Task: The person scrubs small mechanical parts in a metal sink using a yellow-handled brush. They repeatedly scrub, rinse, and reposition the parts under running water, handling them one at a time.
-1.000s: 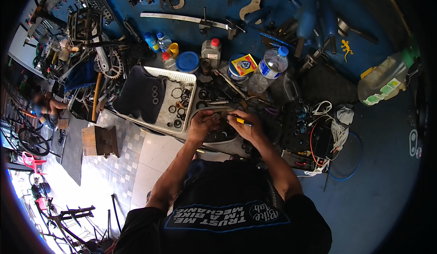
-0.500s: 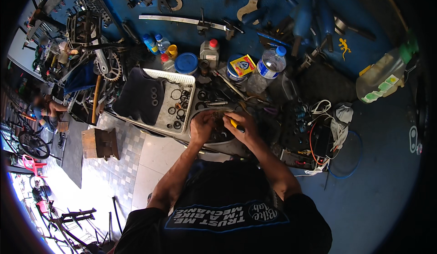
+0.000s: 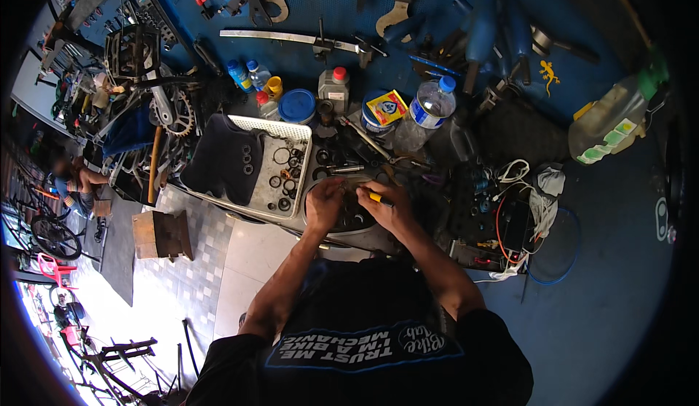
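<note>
Wall (image 3: 328, 0): blue, perforated, beyond the left hand (image 3: 324, 206)
Floor (image 3: 242, 257): pale tiles, left of that hand
Glare (image 3: 142, 308): white, over floor farther left
Chair (image 3: 57, 270): red, far left

With the tray (image 3: 355, 230) beneath the left hand (image 3: 325, 203) and right hand (image 3: 386, 206) as centre, a basket (image 3: 306, 144) sits at ten o'clock, a cloth (image 3: 218, 151) in its nine-o'clock side (rings (image 3: 247, 159) on that), a bottle (image 3: 431, 112) at one, cables (image 3: 539, 213) at three, and a box (image 3: 156, 235) on the floor (image 3: 196, 286) at nine.
</note>
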A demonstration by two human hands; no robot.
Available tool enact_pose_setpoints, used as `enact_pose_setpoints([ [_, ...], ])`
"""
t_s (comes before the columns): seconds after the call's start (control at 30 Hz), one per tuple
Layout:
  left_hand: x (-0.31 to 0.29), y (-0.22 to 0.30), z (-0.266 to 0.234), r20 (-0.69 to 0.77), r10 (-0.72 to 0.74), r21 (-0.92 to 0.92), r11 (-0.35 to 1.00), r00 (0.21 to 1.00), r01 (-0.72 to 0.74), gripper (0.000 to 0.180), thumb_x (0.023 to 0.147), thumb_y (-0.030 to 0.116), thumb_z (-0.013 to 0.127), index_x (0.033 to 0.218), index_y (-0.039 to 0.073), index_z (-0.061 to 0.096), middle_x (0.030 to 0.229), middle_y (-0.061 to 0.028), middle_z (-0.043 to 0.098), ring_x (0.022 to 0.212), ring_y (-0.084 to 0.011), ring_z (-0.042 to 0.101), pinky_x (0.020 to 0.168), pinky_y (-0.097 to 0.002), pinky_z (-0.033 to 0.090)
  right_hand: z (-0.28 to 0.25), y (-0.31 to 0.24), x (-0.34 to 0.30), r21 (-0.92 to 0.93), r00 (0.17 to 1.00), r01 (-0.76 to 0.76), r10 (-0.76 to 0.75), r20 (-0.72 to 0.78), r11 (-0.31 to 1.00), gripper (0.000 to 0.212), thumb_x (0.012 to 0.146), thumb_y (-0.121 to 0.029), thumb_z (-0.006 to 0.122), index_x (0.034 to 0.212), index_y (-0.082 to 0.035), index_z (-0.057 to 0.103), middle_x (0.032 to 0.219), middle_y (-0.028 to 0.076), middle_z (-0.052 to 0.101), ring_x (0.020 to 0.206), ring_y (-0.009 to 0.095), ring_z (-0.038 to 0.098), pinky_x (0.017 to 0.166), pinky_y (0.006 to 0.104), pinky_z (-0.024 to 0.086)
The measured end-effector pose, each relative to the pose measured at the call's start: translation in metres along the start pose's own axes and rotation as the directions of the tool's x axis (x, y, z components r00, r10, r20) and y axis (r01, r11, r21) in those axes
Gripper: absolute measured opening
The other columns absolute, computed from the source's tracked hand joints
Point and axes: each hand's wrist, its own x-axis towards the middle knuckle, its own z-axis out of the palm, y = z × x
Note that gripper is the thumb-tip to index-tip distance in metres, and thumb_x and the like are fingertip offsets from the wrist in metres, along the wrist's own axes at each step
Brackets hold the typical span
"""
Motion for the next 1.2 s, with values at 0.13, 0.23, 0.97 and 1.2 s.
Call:
enact_pose_setpoints([
  [0.13,-0.004,0.015,-0.006,0.035,-0.142,-0.215,0.966,0.989,0.146,0.035,0.099,-0.002,0.066,0.134,-0.002,0.071,0.099,-0.0024,0.075,0.081,-0.0089,0.068,0.078,-0.0255,0.059,-0.002,0.014,0.000,-0.092,0.983,-0.172,0.177,0.055,0.981,0.026,0.102,-0.026,0.078,0.119,-0.007,0.080,0.103,0.018,0.081,0.090,0.028,0.081,0.079,0.0381,0.060],
  [0.23,-0.001,0.013,-0.003,0.074,-0.201,-0.381,0.900,0.977,0.214,0.035,0.099,-0.003,0.066,0.134,-0.002,0.071,0.099,-0.0035,0.072,0.090,-0.0139,0.073,0.082,-0.0274,0.062,0.009,0.044,-0.003,0.013,0.998,0.059,-0.058,-0.023,0.998,0.029,0.101,-0.030,0.079,0.118,-0.007,0.079,0.099,0.017,0.080,0.088,0.032,0.079,0.078,0.0402,0.060],
  [0.97,0.002,-0.001,0.001,0.083,-0.143,-0.009,0.989,0.986,0.144,0.036,0.102,0.009,0.072,0.135,-0.005,0.071,0.101,-0.0066,0.079,0.086,-0.0110,0.073,0.073,-0.0279,0.062,-0.016,-0.033,0.001,0.125,0.998,0.053,-0.049,-0.033,0.991,0.017,0.102,-0.021,0.076,0.103,-0.004,0.073,0.086,0.014,0.075,0.076,0.027,0.077,0.068,0.0350,0.056],
  [1.2,-0.001,0.002,0.001,0.052,-0.116,0.014,0.993,0.992,0.115,0.034,0.102,0.008,0.073,0.133,-0.003,0.072,0.098,-0.0044,0.078,0.081,-0.0084,0.069,0.070,-0.0272,0.060,-0.014,-0.033,0.000,0.089,0.998,0.022,-0.017,-0.056,0.996,0.021,0.101,-0.022,0.077,0.091,-0.006,0.068,0.079,0.013,0.072,0.073,0.032,0.074,0.065,0.0365,0.055],
])
